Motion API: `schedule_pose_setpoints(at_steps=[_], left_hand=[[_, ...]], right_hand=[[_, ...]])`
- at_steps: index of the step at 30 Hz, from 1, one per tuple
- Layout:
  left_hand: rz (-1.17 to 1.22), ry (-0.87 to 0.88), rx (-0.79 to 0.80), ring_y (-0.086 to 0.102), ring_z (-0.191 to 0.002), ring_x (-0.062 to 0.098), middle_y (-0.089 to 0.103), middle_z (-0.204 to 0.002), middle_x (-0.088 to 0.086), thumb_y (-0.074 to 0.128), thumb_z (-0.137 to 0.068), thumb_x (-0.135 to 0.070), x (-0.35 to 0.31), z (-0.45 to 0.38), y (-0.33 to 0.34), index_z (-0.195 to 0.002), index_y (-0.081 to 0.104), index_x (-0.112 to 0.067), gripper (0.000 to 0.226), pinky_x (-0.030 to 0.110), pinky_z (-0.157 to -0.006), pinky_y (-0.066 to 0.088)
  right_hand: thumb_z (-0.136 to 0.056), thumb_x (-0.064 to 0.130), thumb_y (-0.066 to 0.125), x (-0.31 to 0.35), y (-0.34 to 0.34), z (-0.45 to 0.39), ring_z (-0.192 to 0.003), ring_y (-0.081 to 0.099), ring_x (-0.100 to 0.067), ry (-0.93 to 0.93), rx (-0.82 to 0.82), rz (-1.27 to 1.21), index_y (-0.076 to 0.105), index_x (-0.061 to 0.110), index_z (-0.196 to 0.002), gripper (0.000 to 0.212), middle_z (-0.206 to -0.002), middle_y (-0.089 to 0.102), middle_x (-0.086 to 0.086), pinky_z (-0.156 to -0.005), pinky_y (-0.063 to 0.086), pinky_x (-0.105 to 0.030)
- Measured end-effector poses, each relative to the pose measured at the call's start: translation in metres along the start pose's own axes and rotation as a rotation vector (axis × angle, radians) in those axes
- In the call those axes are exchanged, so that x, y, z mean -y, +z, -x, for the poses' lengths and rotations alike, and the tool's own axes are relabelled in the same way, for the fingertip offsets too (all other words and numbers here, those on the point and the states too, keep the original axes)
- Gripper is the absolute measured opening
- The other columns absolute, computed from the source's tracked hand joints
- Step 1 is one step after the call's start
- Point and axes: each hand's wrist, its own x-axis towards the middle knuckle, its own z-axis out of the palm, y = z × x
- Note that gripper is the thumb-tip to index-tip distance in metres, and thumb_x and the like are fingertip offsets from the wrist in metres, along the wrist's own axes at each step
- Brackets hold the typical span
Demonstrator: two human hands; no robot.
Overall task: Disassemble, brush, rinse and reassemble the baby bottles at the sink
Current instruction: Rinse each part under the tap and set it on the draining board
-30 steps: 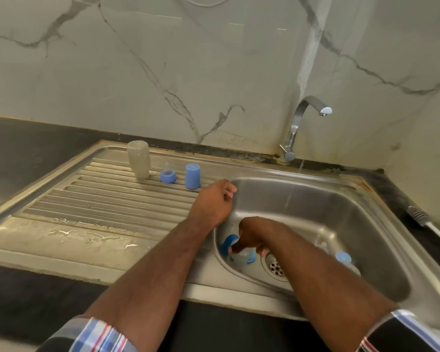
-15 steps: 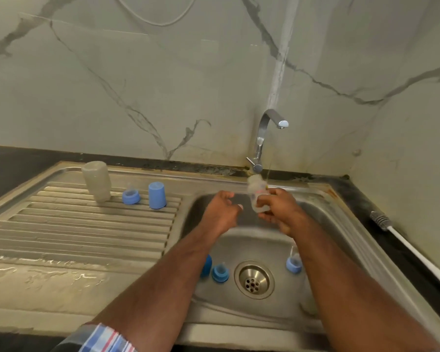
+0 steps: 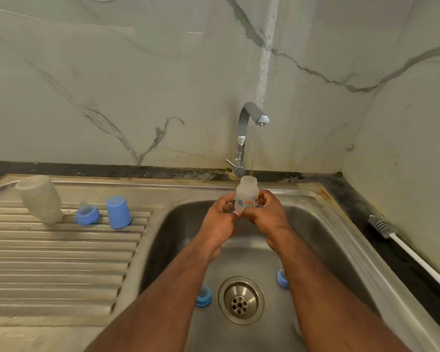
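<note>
Baby bottle (image 3: pixel 247 196), clear plastic with its mouth open and upward, is held upright over the sink (image 3: pixel 323 224) directly under a thin stream of water from the tap (image 3: pixel 249 123). Both hands grip it: the left hand (image 3: pixel 220 219) has its fingers curled round the lower left of the bottle, and the right hand (image 3: pixel 268 214) curls round the lower right, so the fingers are closed on the bottle from both sides. Below the fingers, in the sink, a blue ring (image 3: pixel 203 295) lies left of the drain (image 3: pixel 240 299) and a second blue piece (image 3: pixel 282 279) lies to its right. Well to the left of the fingers, on the ribbed draining board (image 3: pixel 61 262), another bottle (image 3: pixel 40 199) stands mouth down beside a blue collar with teat (image 3: pixel 87 215) and a blue cap (image 3: pixel 118 212). Far to the right of the fingers a bottle brush (image 3: pixel 391 231) lies on the dark bench (image 3: pixel 361 199). This looks like the rinsing step. Wet plastic may slip through the fingers and drop into the sink, and if the mouth drifts off the narrow stream the inside would go unrinsed.
</note>
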Motion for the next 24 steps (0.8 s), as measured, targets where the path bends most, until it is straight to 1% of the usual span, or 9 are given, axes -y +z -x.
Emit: schedule_pose_setpoints(at_steps=[3, 5, 9, 11, 13, 17, 19, 22, 24], left_hand=[[0.099, -0.012, -0.024, 0.072, -0.106, 0.018, 0.074, -0.114, -0.001, 0.058, -0.101, -0.007, 0.002, -0.006, -0.006, -0.12, 0.062, -0.035, 0.034, 0.043, -0.095, 0.059], [0.153, -0.038, -0.012, 0.073, -0.105, 0.02, 0.075, -0.113, 0.004, 0.055, -0.102, -0.006, 0.004, -0.006, -0.008, -0.127, 0.062, -0.027, 0.033, 0.041, -0.093, 0.06], [0.232, -0.077, 0.032, 0.074, -0.104, 0.023, 0.075, -0.116, 0.01, 0.053, -0.102, -0.001, 0.004, -0.005, -0.007, -0.136, 0.059, -0.018, 0.039, 0.039, -0.093, 0.06], [0.269, -0.097, 0.038, 0.075, -0.103, 0.025, 0.076, -0.114, 0.012, 0.055, -0.1, 0.002, 0.003, -0.004, -0.006, -0.137, 0.058, -0.015, 0.041, 0.041, -0.093, 0.06], [0.296, -0.11, 0.039, 0.075, -0.102, 0.025, 0.076, -0.111, 0.012, 0.055, -0.099, 0.003, 0.003, -0.003, -0.005, -0.136, 0.058, -0.014, 0.041, 0.043, -0.095, 0.059], [0.328, -0.107, 0.034, 0.075, -0.101, 0.027, 0.077, -0.107, 0.012, 0.055, -0.1, 0.002, -0.003, 0.0, -0.002, -0.131, 0.061, -0.013, 0.035, 0.044, -0.097, 0.058], [0.337, -0.106, 0.036, 0.075, -0.101, 0.027, 0.078, -0.106, 0.012, 0.055, -0.1, 0.001, -0.005, 0.001, -0.002, -0.129, 0.062, -0.013, 0.033, 0.045, -0.098, 0.058], [0.352, -0.11, 0.035, 0.075, -0.099, 0.027, 0.078, -0.106, 0.012, 0.05, -0.104, -0.002, -0.006, 0.002, -0.002, -0.128, 0.063, -0.012, 0.029, 0.044, -0.096, 0.058], [0.36, -0.127, 0.031, 0.076, -0.099, 0.027, 0.078, -0.105, 0.013, 0.045, -0.105, -0.002, -0.006, 0.002, -0.002, -0.127, 0.063, -0.011, 0.029, 0.042, -0.094, 0.06]], right_hand=[[-0.068, -0.003, 0.085, -0.001, 0.003, -0.001, -0.09, 0.063, -0.006, -0.036, 0.016, 0.002, 0.058, 0.017, -0.116, 0.059, -0.099, 0.064, 0.011, -0.084, 0.057, -0.029], [-0.067, -0.005, 0.084, -0.002, 0.003, -0.002, -0.093, 0.064, -0.008, -0.038, 0.005, 0.001, 0.058, 0.019, -0.115, 0.059, -0.103, 0.065, 0.009, -0.087, 0.057, -0.032], [-0.068, -0.005, 0.082, -0.002, 0.001, 0.0, -0.099, 0.063, -0.011, -0.033, 0.005, 0.004, 0.056, 0.022, -0.116, 0.061, -0.102, 0.063, 0.012, -0.092, 0.057, -0.038], [-0.069, -0.004, 0.082, -0.002, -0.001, 0.003, -0.103, 0.063, -0.015, -0.034, 0.007, 0.013, 0.056, 0.021, -0.121, 0.062, -0.104, 0.063, 0.011, -0.093, 0.056, -0.04], [-0.071, -0.002, 0.081, -0.002, -0.002, 0.004, -0.104, 0.062, -0.015, -0.031, 0.008, 0.027, 0.056, 0.021, -0.124, 0.063, -0.106, 0.062, 0.01, -0.095, 0.056, -0.041], [-0.077, 0.003, 0.079, 0.003, -0.001, 0.004, -0.097, 0.06, -0.009, -0.043, 0.011, 0.027, 0.053, 0.024, -0.128, 0.061, -0.105, 0.06, 0.011, -0.09, 0.056, -0.033], [-0.078, 0.004, 0.078, 0.003, 0.0, 0.004, -0.098, 0.061, -0.01, -0.041, 0.011, 0.029, 0.052, 0.024, -0.129, 0.061, -0.106, 0.06, 0.01, -0.089, 0.056, -0.033], [-0.079, 0.008, 0.078, 0.004, -0.001, 0.003, -0.105, 0.062, -0.016, -0.026, -0.003, 0.041, 0.052, 0.024, -0.131, 0.06, -0.114, 0.062, 0.004, -0.095, 0.056, -0.043], [-0.079, 0.012, 0.08, 0.005, -0.001, 0.003, -0.107, 0.061, -0.016, -0.033, -0.012, 0.046, 0.053, 0.026, -0.129, 0.059, -0.116, 0.062, 0.003, -0.097, 0.055, -0.045]])
